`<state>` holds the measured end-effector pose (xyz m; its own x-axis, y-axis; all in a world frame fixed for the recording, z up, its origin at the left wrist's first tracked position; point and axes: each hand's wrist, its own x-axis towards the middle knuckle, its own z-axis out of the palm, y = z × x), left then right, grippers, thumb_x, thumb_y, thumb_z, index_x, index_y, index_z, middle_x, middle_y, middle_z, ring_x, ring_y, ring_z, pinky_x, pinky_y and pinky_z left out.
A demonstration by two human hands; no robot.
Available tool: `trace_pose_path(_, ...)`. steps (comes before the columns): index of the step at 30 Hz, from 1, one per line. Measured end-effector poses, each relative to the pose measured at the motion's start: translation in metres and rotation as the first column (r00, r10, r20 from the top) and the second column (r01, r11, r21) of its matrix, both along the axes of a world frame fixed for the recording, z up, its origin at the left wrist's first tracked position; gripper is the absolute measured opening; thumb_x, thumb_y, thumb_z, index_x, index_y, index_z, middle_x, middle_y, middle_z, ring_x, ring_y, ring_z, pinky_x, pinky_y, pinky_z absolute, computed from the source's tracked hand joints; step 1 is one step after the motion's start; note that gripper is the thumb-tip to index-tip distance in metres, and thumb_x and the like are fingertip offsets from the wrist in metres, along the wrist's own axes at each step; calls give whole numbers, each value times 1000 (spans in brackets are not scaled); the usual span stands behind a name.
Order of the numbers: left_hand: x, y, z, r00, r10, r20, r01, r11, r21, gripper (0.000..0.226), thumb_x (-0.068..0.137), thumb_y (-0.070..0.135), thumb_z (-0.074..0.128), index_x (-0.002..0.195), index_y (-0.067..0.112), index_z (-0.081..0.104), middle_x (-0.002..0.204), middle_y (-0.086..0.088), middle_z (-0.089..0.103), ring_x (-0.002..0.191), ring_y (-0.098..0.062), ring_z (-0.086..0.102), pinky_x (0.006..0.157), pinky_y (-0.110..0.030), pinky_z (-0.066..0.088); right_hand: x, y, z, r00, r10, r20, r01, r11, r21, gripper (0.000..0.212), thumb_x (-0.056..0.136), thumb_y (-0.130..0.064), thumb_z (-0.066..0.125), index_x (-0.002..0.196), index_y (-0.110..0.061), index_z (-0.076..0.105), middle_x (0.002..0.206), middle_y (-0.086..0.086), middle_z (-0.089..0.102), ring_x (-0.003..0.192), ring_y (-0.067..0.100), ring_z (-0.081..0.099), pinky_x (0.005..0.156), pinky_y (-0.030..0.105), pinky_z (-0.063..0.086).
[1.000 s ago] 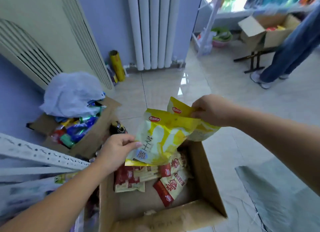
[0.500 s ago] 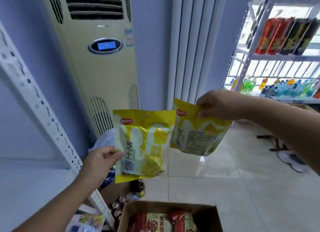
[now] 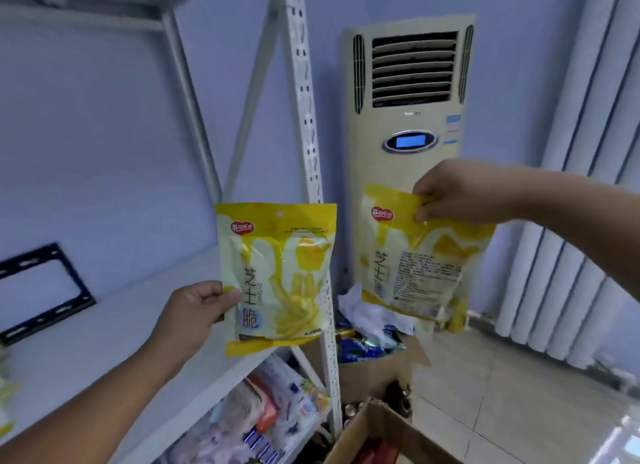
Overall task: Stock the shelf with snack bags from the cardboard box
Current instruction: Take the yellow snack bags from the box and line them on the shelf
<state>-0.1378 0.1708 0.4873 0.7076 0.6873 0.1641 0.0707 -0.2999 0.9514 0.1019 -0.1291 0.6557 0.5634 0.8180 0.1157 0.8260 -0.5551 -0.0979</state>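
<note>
- Head view: the left hand (image 3: 194,311) holds a yellow snack bag (image 3: 277,276) upright in front of the shelf upright (image 3: 308,117), above the front right corner of the white shelf board (image 3: 104,325). Its grip is a pinch, thumb on the face and fingers behind, on the bag's left edge only.
- The right hand (image 3: 457,193) holds a second yellow bag (image 3: 415,262) to the right of the upright, in front of the air conditioner (image 3: 412,117). This grip is also a pinch, on the top edge, and the bag hangs tilted.
- Both bags are held by a single edge. A quick swing towards the shelf could probably twist one loose, and it would land in the open box of wrappers (image 3: 374,363) or on the floor.
- The second bag has to pass round the upright, so a straight sideways move would likely snag its hanging lower corner on the post.
- The bags look slack. Stood on end near the board's front edge, one may tip off onto the goods on the lower shelf (image 3: 270,411).
- A black bracket (image 3: 45,290) lies at the board's back left, which limits how far a bag can be pushed in.
- The cardboard box (image 3: 381,429) stands below, near the foot of the upright.
</note>
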Motion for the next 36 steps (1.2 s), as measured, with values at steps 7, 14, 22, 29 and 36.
trace_pose_path(7,-146,8,29,959,282,17,-283,959,26,14,90,15,69,81,11,79,90,-10,79,96,-34,73,95,-47,55,-73,72,12,961,273,35,-273,962,-11,14,94,-37,66,95,-24,71,92,-6,68,84,15,65,80,42,56)
trace_pose_path(14,-267,17,39,884,464,53,-465,885,27,14,89,14,70,86,3,76,91,-16,78,89,-30,74,91,-47,57,-156,134,17,891,453,27,-453,891,-5,18,95,-35,64,93,-19,71,93,-3,67,86,15,63,77,34,53)
trace_pose_path(22,-390,37,23,828,557,60,-556,831,-35,15,91,13,68,95,-1,74,93,-9,79,89,-25,76,73,-26,62,-256,203,5,826,564,9,-563,826,-22,19,95,-34,63,92,-17,71,91,-2,68,84,17,65,78,38,55)
trace_pose_path(29,-508,60,-5,789,614,11,-606,782,-146,23,72,31,77,86,13,79,95,-6,79,91,-25,76,83,-39,59,-347,263,-17,805,593,-17,-594,804,-45,23,94,-33,63,94,-11,71,93,3,70,86,20,66,79,41,56)
trace_pose_path(36,-593,77,-29,736,676,11,-661,723,-199,18,87,17,72,99,3,75,99,-9,78,91,-30,75,65,-36,63,-414,312,-39,799,600,-40,-601,795,-77,19,96,-31,62,92,-15,71,94,0,68,87,17,65,77,35,54)
